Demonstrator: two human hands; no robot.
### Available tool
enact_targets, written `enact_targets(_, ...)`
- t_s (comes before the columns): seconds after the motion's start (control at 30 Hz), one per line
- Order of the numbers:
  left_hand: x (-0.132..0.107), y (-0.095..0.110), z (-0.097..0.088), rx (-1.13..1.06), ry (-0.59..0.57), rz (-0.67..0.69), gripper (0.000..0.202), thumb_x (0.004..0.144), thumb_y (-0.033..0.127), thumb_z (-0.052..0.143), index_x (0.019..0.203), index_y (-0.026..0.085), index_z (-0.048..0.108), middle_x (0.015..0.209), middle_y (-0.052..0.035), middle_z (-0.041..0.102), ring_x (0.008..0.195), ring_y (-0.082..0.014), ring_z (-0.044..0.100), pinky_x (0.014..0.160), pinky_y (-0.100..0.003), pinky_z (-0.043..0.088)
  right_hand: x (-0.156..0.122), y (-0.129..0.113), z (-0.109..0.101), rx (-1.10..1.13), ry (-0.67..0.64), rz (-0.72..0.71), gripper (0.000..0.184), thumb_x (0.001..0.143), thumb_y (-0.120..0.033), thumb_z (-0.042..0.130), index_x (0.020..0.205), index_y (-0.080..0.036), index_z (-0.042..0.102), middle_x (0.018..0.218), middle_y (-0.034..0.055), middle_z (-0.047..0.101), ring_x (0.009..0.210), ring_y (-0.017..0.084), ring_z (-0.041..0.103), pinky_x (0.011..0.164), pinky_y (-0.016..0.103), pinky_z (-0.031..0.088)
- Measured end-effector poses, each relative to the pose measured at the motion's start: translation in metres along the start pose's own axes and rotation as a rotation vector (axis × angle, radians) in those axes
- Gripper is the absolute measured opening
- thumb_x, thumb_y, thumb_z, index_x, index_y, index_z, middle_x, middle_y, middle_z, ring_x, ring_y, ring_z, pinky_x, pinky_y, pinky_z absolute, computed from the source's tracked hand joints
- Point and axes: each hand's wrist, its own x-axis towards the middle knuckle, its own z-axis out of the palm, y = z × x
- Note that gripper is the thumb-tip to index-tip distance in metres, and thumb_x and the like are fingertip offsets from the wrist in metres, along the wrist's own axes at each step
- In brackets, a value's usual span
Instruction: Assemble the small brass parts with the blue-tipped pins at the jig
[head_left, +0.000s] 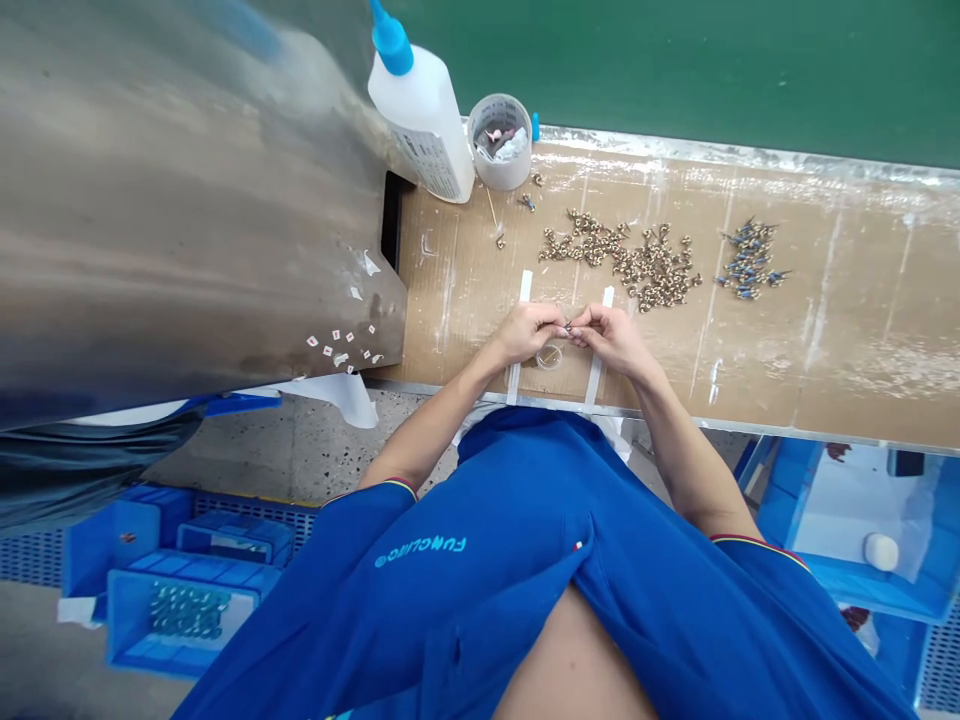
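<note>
My left hand (525, 332) and my right hand (613, 338) meet over the cardboard-covered bench, thumbs and fingertips pinched together. Between them is a tiny dark metal part (568, 328), mostly hidden by the fingers; its exact kind is too small to tell. Just below the fingertips lies a small round clear dish (549, 357). White tape strips (598, 350) run on either side of it. Beyond my hands spreads a pile of small brass-coloured metal parts (656, 268). Farther right sits a smaller cluster of similar parts with blue bits (750, 260).
A white bottle with a blue nozzle (424, 120) and a round tub of scraps (501, 142) stand at the back left. A thin stick (491, 208) lies nearby. Left is a metal surface (225, 200) with small white tags. Blue bins (187, 610) sit below.
</note>
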Motion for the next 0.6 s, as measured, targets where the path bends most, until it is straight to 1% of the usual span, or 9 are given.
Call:
enact_targets(0.13,0.000,-0.001,0.000,-0.011,-0.005,-0.019,0.018,0.086,0.024,0.064,0.072,0.016,0.070,0.069,-0.0015,0.065,0.066,-0.0136,0.056,0.068,-0.027,0.043,-0.001,0.002,0.004,-0.045,0.057,-0.037,0.025,0.080,-0.038,0.079,0.073,-0.022,0.062,0.067,0.0003,0.067,0.063,0.015,0.062,0.062,0.030,0.052)
enact_targets(0.2,0.000,-0.001,0.000,-0.013,0.004,-0.026,0.017,0.085,0.023,0.063,0.072,0.015,0.070,0.069,-0.0014,0.064,0.067,-0.0132,0.055,0.068,-0.026,0.042,-0.001,0.004,0.007,-0.049,0.072,-0.035,0.024,0.080,-0.036,0.078,0.073,-0.022,0.061,0.069,0.0003,0.068,0.064,0.015,0.063,0.063,0.030,0.053)
enact_targets(0.37,0.001,0.006,-0.003,0.004,0.018,-0.054,0.020,0.086,0.025,0.062,0.070,0.015,0.066,0.067,-0.0006,0.060,0.066,-0.0129,0.052,0.067,-0.026,0.041,-0.001,0.008,0.010,0.041,0.108,-0.032,0.026,0.082,-0.043,0.079,0.078,-0.022,0.063,0.075,0.0015,0.071,0.069,0.015,0.066,0.069,0.032,0.059)
enact_targets(0.47,0.001,0.009,-0.004,0.015,0.011,-0.080,0.022,0.088,0.028,0.062,0.070,0.016,0.065,0.064,0.0003,0.057,0.064,-0.0132,0.050,0.067,-0.027,0.040,-0.002,0.008,0.010,0.066,0.135,-0.043,0.029,0.082,-0.047,0.080,0.080,-0.022,0.064,0.075,0.0020,0.071,0.070,0.015,0.067,0.071,0.032,0.060)
enact_targets(0.6,0.001,0.007,-0.006,0.021,0.021,-0.069,0.022,0.087,0.029,0.063,0.070,0.016,0.066,0.065,-0.0002,0.059,0.064,-0.0132,0.051,0.066,-0.027,0.040,-0.001,0.004,0.010,0.072,0.101,-0.036,0.027,0.082,-0.044,0.079,0.079,-0.022,0.064,0.077,0.0023,0.072,0.071,0.016,0.068,0.072,0.033,0.061)
